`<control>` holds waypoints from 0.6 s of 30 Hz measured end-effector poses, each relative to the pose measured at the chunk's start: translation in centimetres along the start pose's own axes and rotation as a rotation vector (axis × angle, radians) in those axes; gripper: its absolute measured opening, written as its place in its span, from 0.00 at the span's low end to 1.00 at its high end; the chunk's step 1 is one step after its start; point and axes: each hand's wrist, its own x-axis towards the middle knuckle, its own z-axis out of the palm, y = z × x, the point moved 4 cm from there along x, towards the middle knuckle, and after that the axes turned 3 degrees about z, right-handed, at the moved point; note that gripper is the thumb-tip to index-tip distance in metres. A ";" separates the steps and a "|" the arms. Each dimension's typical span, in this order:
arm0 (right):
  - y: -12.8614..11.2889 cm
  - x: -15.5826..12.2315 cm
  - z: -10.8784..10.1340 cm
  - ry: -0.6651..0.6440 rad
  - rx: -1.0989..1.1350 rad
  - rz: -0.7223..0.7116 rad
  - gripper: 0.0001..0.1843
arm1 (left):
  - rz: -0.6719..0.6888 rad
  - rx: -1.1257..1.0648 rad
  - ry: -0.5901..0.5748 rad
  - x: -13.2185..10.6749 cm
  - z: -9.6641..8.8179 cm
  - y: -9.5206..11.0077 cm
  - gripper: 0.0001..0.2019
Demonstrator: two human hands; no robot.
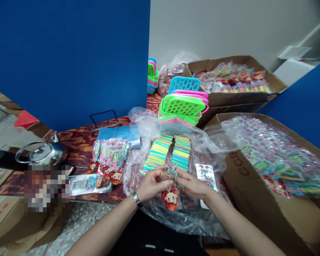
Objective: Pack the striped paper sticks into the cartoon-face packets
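Observation:
Between my two hands is a small clear plastic packet (pixel 171 171) with a barcode on it. A red-haired cartoon figure (pixel 170 200) hangs below the packet, upside down. My left hand (pixel 155 185), with a watch on the wrist, pinches the packet's left side between thumb and fingers. From the other side, my right hand (pixel 193 185) closes its fingers on the same packet. Just beyond lie two rows of thin coloured sticks (pixel 156 153) in an opened clear plastic bag (pixel 134 169). A white printed packet (pixel 204 174) lies right of the sticks.
Left are filled stick packets (pixel 113 153), flat printed pouches (pixel 89 185), a blue folder (pixel 117 134) and a metal kettle (pixel 46 153). Stacked plastic baskets (pixel 185 106) stand behind. Cardboard boxes of packets (pixel 252 170) flank the right. A blue panel (pixel 69 64) rises at back left.

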 end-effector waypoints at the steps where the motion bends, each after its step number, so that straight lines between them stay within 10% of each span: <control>1: -0.1 0.0 0.0 0.005 -0.015 -0.019 0.16 | 0.007 0.012 0.004 0.1 0.0 0.0 0.13; 10: -1.9 -0.8 -1.4 0.250 0.067 -0.114 0.14 | -0.086 0.046 0.186 -1.8 -1.2 -2.1 0.13; 18: -8.1 -1.4 1.4 0.596 0.110 -0.547 0.07 | -0.043 0.266 0.250 -1.7 0.0 -2.7 0.11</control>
